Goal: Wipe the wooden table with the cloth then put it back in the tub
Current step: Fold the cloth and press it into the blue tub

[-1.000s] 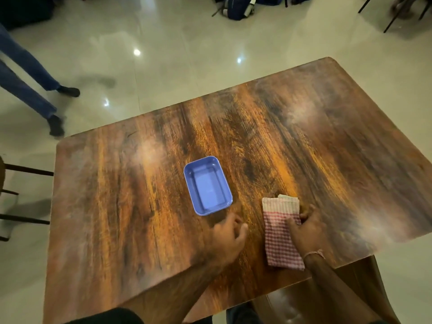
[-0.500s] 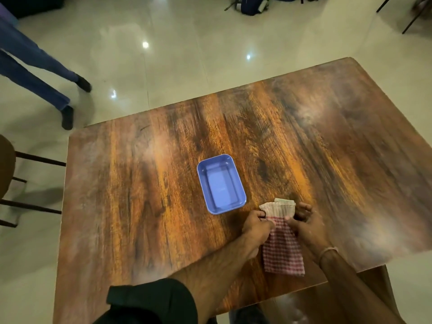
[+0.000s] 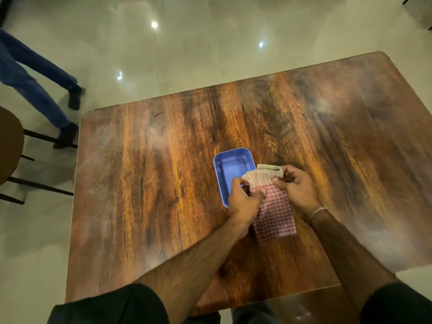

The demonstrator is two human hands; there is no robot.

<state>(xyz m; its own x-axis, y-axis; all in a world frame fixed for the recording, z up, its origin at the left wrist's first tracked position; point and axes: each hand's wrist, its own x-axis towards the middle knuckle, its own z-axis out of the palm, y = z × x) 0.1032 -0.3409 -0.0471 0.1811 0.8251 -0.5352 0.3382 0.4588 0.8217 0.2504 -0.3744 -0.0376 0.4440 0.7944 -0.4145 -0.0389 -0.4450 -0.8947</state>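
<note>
Left hand (image 3: 243,199): the cloth's left edge is pinched between curled fingers and thumb, just under the pale band. The near right corner of the tub is covered by this hand.
Right hand (image 3: 299,188): the cloth's right edge is gripped by bent fingers, with the thumb laid on the top of the fabric. A thin pale band (image 3: 317,211) is worn at the wrist.
Cloth (image 3: 275,213): a folded, soft woven strip is held between both hands. Most of it is covered in a fine red-and-white check, and the far end is a plain cream band with faint stripes. That band is raised and bunched, and it overlaps the right rim of the tub. The checked end lies toward the table's near edge. Whether it touches the wood cannot be told.
Tub (image 3: 219,181): a shallow blue rectangle with rounded corners and a smooth, plastic-looking wall is set near the table's middle, just left of the cloth.
Table (image 3: 152,188): the top is a streaked wood grain in dark brown and orange, glossy with hazy pale patches, and its corners are rounded.
Sleeves (image 3: 112,305): dark fabric is seen on both upper arms at the table's near edge.
Floor (image 3: 187,54): pale polished tiles are marked by reflected lights.
Chair (image 3: 9,146): a rounded brown seat on thin dark rails is placed off the table's left edge.
Legs (image 3: 35,90): blue trousers and dark shoes are seen beyond the far left corner.
</note>
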